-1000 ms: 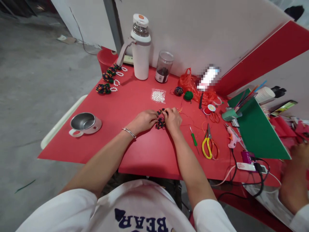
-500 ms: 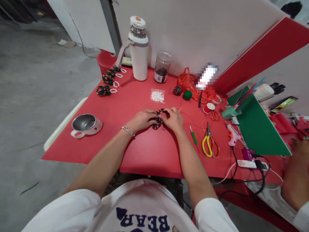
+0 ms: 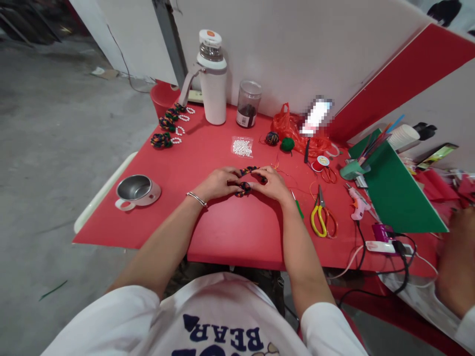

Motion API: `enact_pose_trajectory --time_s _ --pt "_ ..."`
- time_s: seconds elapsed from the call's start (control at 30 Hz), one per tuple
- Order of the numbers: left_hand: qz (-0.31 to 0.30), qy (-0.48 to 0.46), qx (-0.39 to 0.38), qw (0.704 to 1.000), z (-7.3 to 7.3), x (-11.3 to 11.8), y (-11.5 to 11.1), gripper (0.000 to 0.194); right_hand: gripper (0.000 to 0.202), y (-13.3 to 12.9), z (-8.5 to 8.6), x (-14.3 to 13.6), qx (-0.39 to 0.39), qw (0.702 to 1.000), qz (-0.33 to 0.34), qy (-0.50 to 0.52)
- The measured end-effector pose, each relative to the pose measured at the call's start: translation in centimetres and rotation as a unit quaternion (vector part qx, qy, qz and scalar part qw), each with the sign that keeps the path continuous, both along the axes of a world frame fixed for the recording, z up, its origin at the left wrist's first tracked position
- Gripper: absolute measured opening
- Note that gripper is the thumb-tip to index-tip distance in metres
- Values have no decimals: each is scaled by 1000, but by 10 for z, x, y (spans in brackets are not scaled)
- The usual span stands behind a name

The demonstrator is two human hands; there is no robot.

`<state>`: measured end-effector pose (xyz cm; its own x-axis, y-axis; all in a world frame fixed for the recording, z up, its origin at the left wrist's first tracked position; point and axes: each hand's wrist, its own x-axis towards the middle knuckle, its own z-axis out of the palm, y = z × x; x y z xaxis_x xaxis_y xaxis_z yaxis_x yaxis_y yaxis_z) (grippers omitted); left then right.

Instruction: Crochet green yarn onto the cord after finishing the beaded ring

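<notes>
Between my two hands, just above the red table [image 3: 237, 232], is a dark multicoloured crocheted yarn strip [image 3: 245, 188], bent into a loop. My left hand [image 3: 221, 183] pinches its left side between thumb and fingers. On the right side, my right hand [image 3: 272, 184] grips it the same way, its fingertips partly covering the strip. Beyond the hands lies a small clear bag of white beads [image 3: 242, 147]. A crochet hook with a green handle [image 3: 298, 206] lies beside my right forearm, which partly hides it.
Yellow-handled scissors [image 3: 319, 217], a pink glue gun [image 3: 358, 203] and a red thread spool [image 3: 320, 163] lie to the right. A steel-lined mug [image 3: 138, 191] stands left; a white flask [image 3: 214, 89] and jar [image 3: 248, 104] stand behind. Finished yarn pieces with bead loops [image 3: 162, 140] line the left edge.
My right hand has shifted slightly right, and the yarn strip's loop is spread wider between my hands. My right forearm now covers more of the crochet hook. The view has tilted slightly.
</notes>
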<state>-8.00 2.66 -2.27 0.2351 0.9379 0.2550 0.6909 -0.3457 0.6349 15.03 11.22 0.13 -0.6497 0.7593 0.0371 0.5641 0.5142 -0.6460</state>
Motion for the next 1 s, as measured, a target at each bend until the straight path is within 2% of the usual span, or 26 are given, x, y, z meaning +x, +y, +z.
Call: enact_pose_trajectory --time_s 0.13,0.23,0.33,0.5,0.67,0.83,0.93,1.0 --pt "4 -10 -2 1000 1 0 -1 15 41 -11 2 -7 48 998 -40 -28" --pt "12 -13 0 1000 3 0 -3 16 24 -18 1 -11 82 994 -46 -55" --pt "10 -13 -9 1000 5 -1 -4 16 8 -17 -1 -12 72 994 -54 -59" --pt "21 -17 -30 999 8 -2 -4 17 6 -8 -4 -4 37 998 -35 -36" --pt "29 -23 -50 998 10 -8 -5 20 11 -1 -5 6 5 1000 21 -22" --pt "26 -32 -33 999 7 -6 -5 23 16 4 -4 11 -27 998 60 8" --pt "65 -53 -4 996 0 1 -2 31 32 5 -4 12 -16 997 70 19" --pt "84 -49 6 995 -3 5 -1 28 43 6 -4 12 -11 997 74 15"
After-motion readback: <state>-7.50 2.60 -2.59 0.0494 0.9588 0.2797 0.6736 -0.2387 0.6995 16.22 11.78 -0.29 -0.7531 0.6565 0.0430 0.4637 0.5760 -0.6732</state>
